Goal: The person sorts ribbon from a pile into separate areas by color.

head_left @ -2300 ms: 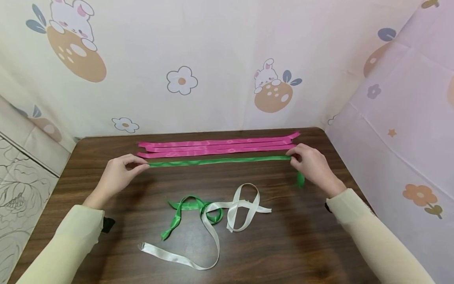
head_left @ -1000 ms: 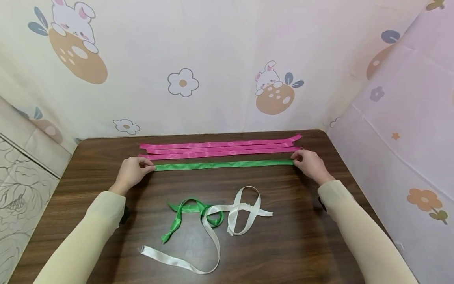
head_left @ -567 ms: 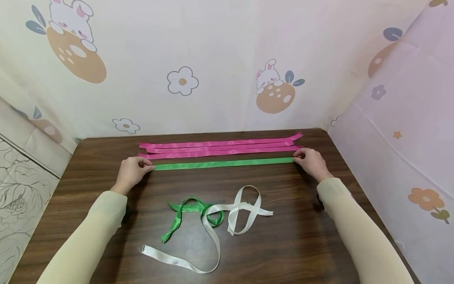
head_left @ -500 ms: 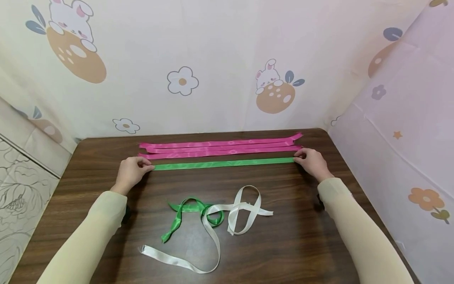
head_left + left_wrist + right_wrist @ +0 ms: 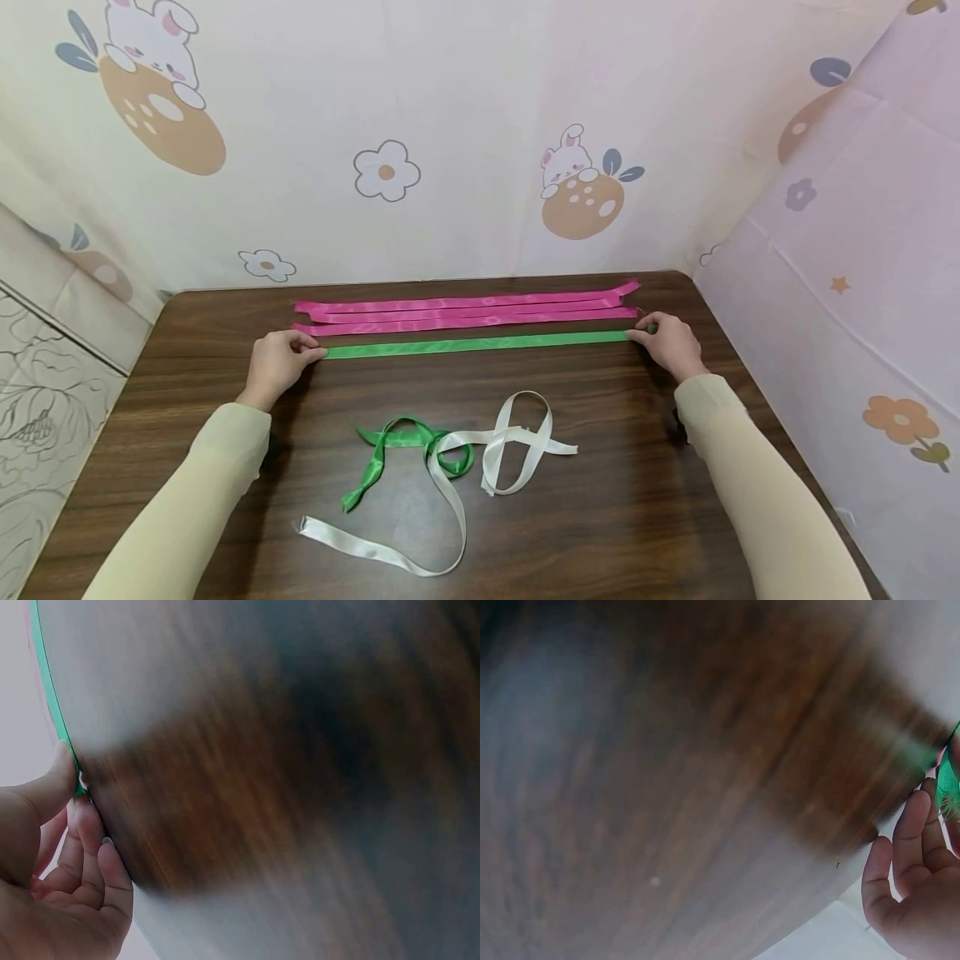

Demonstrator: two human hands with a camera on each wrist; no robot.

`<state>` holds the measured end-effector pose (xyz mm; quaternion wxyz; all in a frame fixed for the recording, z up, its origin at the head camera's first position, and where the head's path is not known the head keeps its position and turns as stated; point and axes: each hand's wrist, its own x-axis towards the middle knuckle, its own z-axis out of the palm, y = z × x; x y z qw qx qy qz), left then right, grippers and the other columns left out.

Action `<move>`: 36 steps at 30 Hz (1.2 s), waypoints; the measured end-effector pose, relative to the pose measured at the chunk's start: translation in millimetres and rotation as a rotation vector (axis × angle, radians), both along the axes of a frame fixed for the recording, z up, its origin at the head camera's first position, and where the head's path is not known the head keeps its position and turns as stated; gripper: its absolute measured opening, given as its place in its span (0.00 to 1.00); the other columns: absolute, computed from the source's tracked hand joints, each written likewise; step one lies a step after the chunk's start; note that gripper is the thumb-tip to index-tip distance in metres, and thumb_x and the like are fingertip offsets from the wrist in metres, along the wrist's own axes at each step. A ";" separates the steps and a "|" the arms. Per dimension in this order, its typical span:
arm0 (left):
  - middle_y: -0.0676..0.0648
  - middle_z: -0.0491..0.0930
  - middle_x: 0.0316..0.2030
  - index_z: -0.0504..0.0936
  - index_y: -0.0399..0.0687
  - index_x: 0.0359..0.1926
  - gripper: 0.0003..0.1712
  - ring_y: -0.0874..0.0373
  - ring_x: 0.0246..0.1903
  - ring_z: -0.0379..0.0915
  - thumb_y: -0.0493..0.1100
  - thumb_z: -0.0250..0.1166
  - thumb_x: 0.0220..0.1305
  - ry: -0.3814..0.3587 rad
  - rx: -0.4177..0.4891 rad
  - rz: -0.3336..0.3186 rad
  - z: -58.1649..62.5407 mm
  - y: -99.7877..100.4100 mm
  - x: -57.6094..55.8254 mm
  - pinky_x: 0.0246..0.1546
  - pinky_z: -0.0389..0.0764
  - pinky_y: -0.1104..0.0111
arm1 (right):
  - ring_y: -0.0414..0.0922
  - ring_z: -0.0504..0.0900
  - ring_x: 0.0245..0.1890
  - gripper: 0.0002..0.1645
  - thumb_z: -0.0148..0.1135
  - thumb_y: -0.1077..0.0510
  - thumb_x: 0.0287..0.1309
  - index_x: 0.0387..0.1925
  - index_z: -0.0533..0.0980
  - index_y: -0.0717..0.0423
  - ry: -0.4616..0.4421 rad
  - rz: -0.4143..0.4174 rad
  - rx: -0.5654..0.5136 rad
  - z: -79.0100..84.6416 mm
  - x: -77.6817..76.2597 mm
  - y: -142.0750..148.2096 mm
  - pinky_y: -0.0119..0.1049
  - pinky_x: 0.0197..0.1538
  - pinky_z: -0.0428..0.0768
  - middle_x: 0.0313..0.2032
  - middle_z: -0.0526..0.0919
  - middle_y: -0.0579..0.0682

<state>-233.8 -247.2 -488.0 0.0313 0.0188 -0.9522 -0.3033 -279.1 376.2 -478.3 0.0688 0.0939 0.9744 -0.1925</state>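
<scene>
A green satin ribbon (image 5: 465, 345) stretches straight and flat across the table, close in front of the pink ribbons. My left hand (image 5: 276, 365) pinches its left end between thumb and forefinger, as the left wrist view also shows, with the ribbon (image 5: 46, 675) running up from the fingertips. At the opposite end, the thumb and finger of my right hand (image 5: 673, 346) pinch the ribbon. A frayed green ribbon end (image 5: 948, 778) shows beside those fingers in the right wrist view, partly cut off by the frame's edge.
Several pink ribbon strips (image 5: 465, 304) lie parallel along the far side of the wooden table (image 5: 570, 533). Nearer me, a loosely curled green ribbon (image 5: 373, 473) overlaps a looped white ribbon (image 5: 360, 547). A patterned cloth (image 5: 465, 92) hangs behind the table.
The taut green ribbon has come down onto the table, and both hands have moved lower with it. The green tail below my right hand no longer hangs there. Lately my right hand has shifted slightly right.
</scene>
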 end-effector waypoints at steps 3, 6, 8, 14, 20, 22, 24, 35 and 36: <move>0.36 0.88 0.35 0.89 0.35 0.39 0.14 0.47 0.32 0.78 0.44 0.75 0.63 0.004 0.000 0.006 -0.3 0.6 0.7 0.33 0.73 0.65 | 0.68 0.78 0.58 0.29 0.60 0.39 0.71 0.56 0.76 0.59 0.004 -0.005 0.004 0.8 1.5 0.1 0.61 0.51 0.77 0.60 0.78 0.71; 0.36 0.88 0.35 0.89 0.35 0.39 0.14 0.47 0.31 0.78 0.45 0.75 0.63 0.015 -0.004 0.009 -1.3 0.8 1.4 0.33 0.73 0.65 | 0.68 0.78 0.56 0.31 0.60 0.38 0.71 0.57 0.76 0.59 0.006 -0.005 0.007 1.0 3.2 1.4 0.61 0.50 0.77 0.60 0.77 0.72; 0.36 0.88 0.35 0.89 0.36 0.38 0.14 0.47 0.31 0.79 0.45 0.75 0.63 0.024 -0.007 0.009 -2.0 0.9 1.9 0.33 0.73 0.65 | 0.68 0.79 0.55 0.32 0.60 0.37 0.70 0.58 0.76 0.59 0.009 -0.001 0.012 0.8 3.9 2.5 0.60 0.48 0.77 0.59 0.78 0.71; 0.36 0.88 0.37 0.89 0.36 0.40 0.15 0.46 0.33 0.79 0.46 0.75 0.63 0.017 0.005 0.022 -1.5 0.3 3.8 0.34 0.74 0.64 | 0.65 0.80 0.50 0.33 0.60 0.37 0.71 0.57 0.76 0.63 0.041 0.018 0.010 -0.9 6.3 6.2 0.61 0.50 0.77 0.52 0.81 0.69; 0.35 0.88 0.36 0.89 0.35 0.42 0.17 0.46 0.34 0.78 0.47 0.75 0.63 0.020 0.007 0.035 6.2 -3.8 8.0 0.34 0.73 0.65 | 0.60 0.80 0.44 0.34 0.60 0.38 0.71 0.57 0.75 0.65 0.057 0.043 0.009 6.1 12.0 9.2 0.61 0.52 0.78 0.46 0.83 0.67; 0.35 0.88 0.36 0.88 0.35 0.43 0.17 0.46 0.34 0.78 0.47 0.74 0.64 0.025 0.001 0.035 10.6 -5.2 10.0 0.34 0.73 0.65 | 0.60 0.79 0.44 0.34 0.60 0.37 0.71 0.57 0.75 0.64 0.059 0.049 0.021 10.4 13.6 9.6 0.61 0.50 0.78 0.46 0.83 0.67; 0.35 0.88 0.36 0.88 0.35 0.43 0.17 0.46 0.34 0.78 0.47 0.74 0.64 0.033 -0.005 0.029 15.2 -6.7 11.8 0.34 0.73 0.65 | 0.61 0.80 0.46 0.34 0.59 0.37 0.71 0.56 0.76 0.63 0.072 0.056 0.043 15.3 14.7 10.0 0.60 0.49 0.78 0.49 0.82 0.67; 0.35 0.86 0.36 0.88 0.36 0.42 0.15 0.46 0.35 0.78 0.45 0.75 0.62 0.102 -0.010 -0.030 36.2 -6.9 24.3 0.34 0.73 0.65 | 0.62 0.76 0.47 0.27 0.64 0.44 0.70 0.51 0.78 0.66 0.215 0.093 0.046 46.9 22.8 1.7 0.60 0.50 0.75 0.50 0.76 0.66; 0.35 0.86 0.37 0.88 0.36 0.42 0.15 0.46 0.35 0.78 0.45 0.75 0.62 0.106 -0.009 -0.039 37.8 -6.1 25.5 0.34 0.74 0.64 | 0.62 0.76 0.47 0.26 0.64 0.44 0.70 0.51 0.78 0.66 0.226 0.102 0.050 49.3 23.8 -0.7 0.60 0.50 0.75 0.50 0.77 0.66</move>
